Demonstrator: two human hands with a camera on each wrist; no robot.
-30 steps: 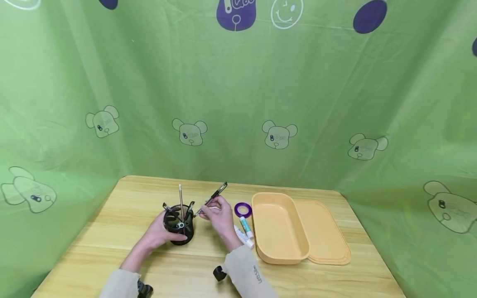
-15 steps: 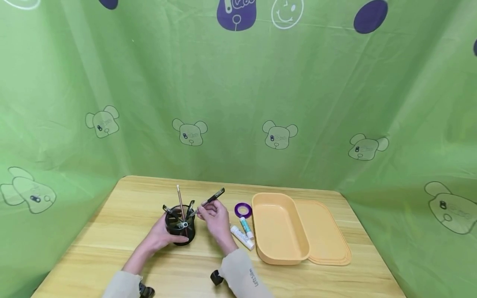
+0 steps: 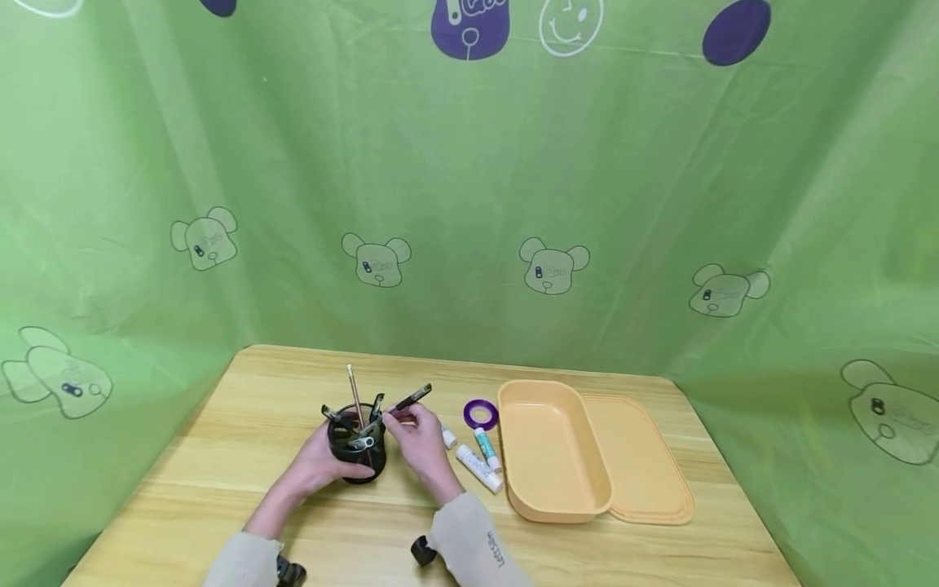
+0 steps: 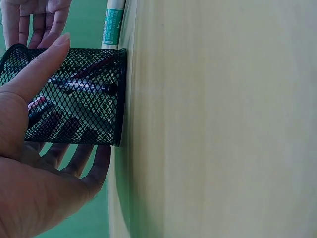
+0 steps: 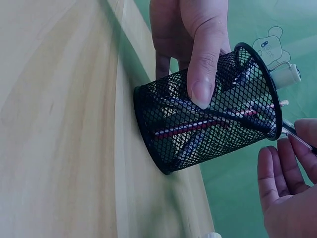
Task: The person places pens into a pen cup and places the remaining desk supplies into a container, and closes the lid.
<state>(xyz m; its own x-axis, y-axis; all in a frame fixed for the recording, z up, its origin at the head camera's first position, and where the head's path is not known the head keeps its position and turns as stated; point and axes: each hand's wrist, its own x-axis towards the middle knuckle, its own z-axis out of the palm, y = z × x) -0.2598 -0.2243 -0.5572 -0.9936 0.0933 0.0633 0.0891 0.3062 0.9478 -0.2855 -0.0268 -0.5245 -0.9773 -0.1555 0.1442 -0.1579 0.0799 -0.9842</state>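
My left hand (image 3: 317, 461) grips a black mesh pen holder (image 3: 374, 458) on the table, thumb across its near side and fingers behind it. Between the thumb and fingertips of my right hand (image 3: 423, 444) is a black pen (image 3: 414, 397), slanted, its lower end at the holder's rim. Inside the holder stand a pencil (image 3: 354, 386) and several other items, among them a capped pen (image 3: 377, 403). In the right wrist view, the mesh (image 5: 198, 129) shows them leaning at different angles, while the pinched pen (image 5: 293, 131) reaches the opening.
To the right lie a purple tape roll (image 3: 480, 414), a white glue stick (image 3: 479, 468), a teal-labelled stick (image 3: 487, 449) and another white stick (image 3: 448, 437) partly behind my hand. Beyond them are an open orange box (image 3: 553, 448) and its lid (image 3: 645, 465). A green curtain (image 3: 469, 326) backs the table.
My right hand has moved left toward the pen holder, and the pen has come lower and flatter, its end now at the rim. The left hand keeps its hold, shifted slightly right.
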